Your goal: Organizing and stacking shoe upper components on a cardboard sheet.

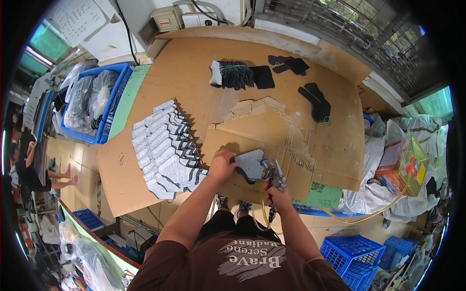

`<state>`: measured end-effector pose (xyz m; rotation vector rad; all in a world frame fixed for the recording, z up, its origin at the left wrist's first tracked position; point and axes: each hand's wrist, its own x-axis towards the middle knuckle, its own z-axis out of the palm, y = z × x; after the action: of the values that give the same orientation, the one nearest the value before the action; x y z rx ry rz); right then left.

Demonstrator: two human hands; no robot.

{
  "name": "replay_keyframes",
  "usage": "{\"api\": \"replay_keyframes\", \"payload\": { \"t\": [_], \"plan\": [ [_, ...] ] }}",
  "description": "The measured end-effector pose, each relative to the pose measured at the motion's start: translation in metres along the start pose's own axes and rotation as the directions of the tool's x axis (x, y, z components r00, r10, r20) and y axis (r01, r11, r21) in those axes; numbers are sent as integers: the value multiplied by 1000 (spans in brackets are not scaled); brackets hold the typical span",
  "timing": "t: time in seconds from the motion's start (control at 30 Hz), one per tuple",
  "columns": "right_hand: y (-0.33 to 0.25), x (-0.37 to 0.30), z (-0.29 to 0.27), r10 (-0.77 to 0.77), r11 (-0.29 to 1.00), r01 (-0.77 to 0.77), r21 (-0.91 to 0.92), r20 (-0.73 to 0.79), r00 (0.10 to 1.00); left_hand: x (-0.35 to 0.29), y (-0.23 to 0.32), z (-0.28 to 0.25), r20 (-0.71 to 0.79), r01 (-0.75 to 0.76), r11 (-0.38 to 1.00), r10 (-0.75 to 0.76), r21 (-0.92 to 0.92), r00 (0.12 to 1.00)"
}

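My right hand (278, 195) is wrapped round a metal spray gun (276, 175), whose yellow hose (264, 207) trails down below it. The gun's head sits over the right end of a light grey fabric piece (248, 163) with a dark edge. At that piece's left end, my left hand (222, 165) is closed on its edge, the fingertips partly hidden. Beneath lies a torn cardboard sheet (252, 130). To the left, several similar grey pieces (167, 145) overlap in a fanned row.
A tied bundle of dark pieces (235, 74) and loose black pieces (318, 101) lie farther back on the cardboard-covered table (194, 58). A blue crate (99, 99) with plastic bags stands left; blue crates (349, 257) stand lower right. Another person (34, 167) is at far left.
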<state>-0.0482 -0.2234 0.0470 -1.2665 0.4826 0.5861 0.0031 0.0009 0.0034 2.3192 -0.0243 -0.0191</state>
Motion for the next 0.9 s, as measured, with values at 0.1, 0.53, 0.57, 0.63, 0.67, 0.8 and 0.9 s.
{"api": "replay_keyframes", "payload": {
  "t": [0.1,0.53,0.57,0.63,0.67,0.8,0.9],
  "plan": [
    [2,-2,8,13,998,-10,-56,59,998,0,0,0,-16,-14,1000,14,-8,1000],
    [3,-5,13,27,996,-14,-92,139,990,-5,-7,8,-73,55,978,-71,-199,995],
    [1,-6,11,16,997,-8,-82,102,995,-7,-9,9,-86,114,946,-146,-303,986],
    [0,-7,8,14,997,-8,-73,82,997,-10,-2,4,-72,190,916,-229,-352,971],
    [0,-7,6,-5,998,8,-55,63,998,-14,0,-1,-48,257,878,-300,-405,953],
    [-1,-8,-3,-37,999,36,20,68,997,-38,8,-59,-140,351,794,-473,-497,870],
    [-2,-8,0,-58,998,56,17,111,992,-77,-45,-104,-208,321,722,-540,-613,816]
  ]
}}
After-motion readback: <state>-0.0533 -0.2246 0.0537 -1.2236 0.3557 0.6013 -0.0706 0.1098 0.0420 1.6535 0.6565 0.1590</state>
